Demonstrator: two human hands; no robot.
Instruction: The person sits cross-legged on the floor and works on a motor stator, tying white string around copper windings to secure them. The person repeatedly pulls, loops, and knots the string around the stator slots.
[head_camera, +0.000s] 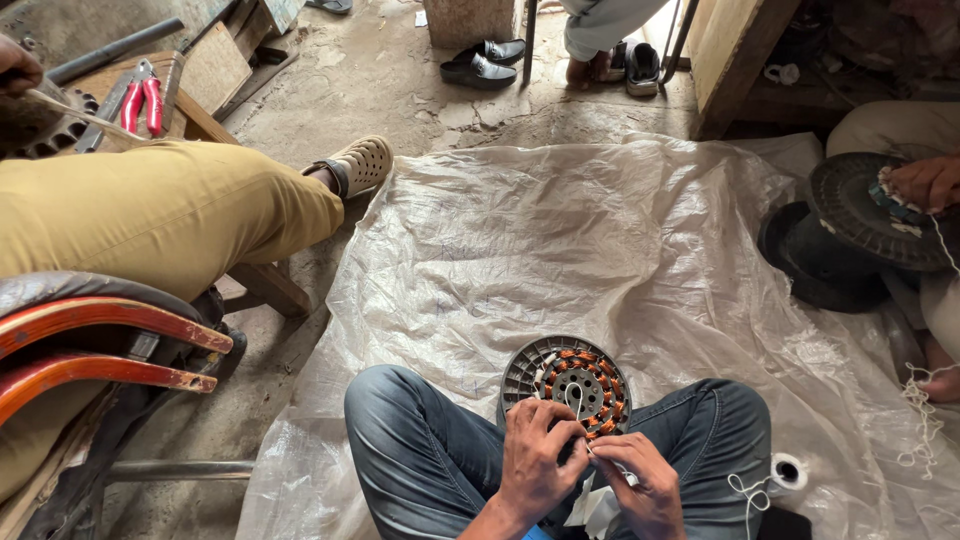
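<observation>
A round grey fan-motor stator (566, 378) with orange copper windings rests between my crossed legs in blue jeans. My left hand (536, 452) grips its near edge, fingers curled over the windings. My right hand (640, 478) pinches a thin white thread beside the left hand at the stator's rim. The thread runs off toward a white spool (788, 472) by my right knee.
A translucent plastic sheet (560, 250) covers the concrete floor. A person in tan trousers and a perforated shoe (362, 165) sits at left by a red-framed chair (100, 345); red pliers (143, 100) lie behind. Another person's hand (925, 182) works a dark stator (860, 215) at right.
</observation>
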